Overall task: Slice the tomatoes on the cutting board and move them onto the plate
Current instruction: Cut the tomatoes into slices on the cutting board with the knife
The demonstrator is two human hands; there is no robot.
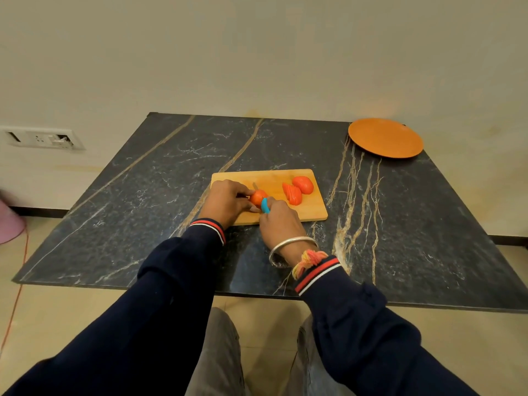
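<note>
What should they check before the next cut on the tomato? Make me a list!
1. Left hand holds the tomato: ok.
2. Right hand has a grip on the knife by its blue handle: ok.
3. Left hand kept away from the knife's edge: cannot tell, mostly hidden.
4. Cutting board flat on the table: ok.
5. Plate bare for slices: ok, at the table's far right corner.

The left hand (228, 200) around a tomato (256, 197) and the right hand (278, 221) with the knife (265, 205) crowd the left side of the cutting board (268, 176). On its right side lie cut tomato pieces (293, 194). Bare table (328, 158) lies between the board and the plate (385, 138), with room for a hand to pass.
</note>
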